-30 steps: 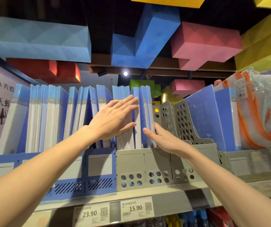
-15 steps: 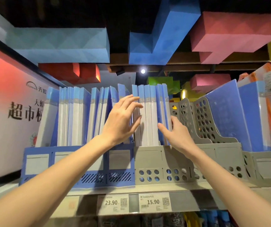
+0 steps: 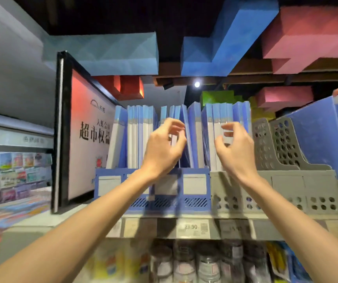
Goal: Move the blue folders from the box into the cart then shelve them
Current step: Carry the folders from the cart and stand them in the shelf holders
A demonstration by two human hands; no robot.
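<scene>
Several blue folders with white spines point(image 3: 139, 139) stand upright in a blue file holder point(image 3: 111, 184) on the shelf. More of them point(image 3: 210, 139) stand in the grey holder point(image 3: 286, 184) beside it. A V-shaped gap shows between two folders near the middle. My left hand point(image 3: 162, 152) hovers in front of the spines in the blue holder, fingers loosely curled, holding nothing. My right hand point(image 3: 235, 150) hangs the same way in front of the folders in the grey holder. The box and the cart are out of view.
A framed sign with Chinese text point(image 3: 86, 139) stands at the shelf's left end. Empty grey perforated dividers point(image 3: 276, 144) and larger blue folders point(image 3: 317, 135) sit to the right. Price tags point(image 3: 192, 227) line the shelf edge, with jars below. Coloured blocks hang overhead.
Both hands have come off the folder spines, their flat fingers now curled. The view has shifted right and down, showing more of the sign and the left aisle.
</scene>
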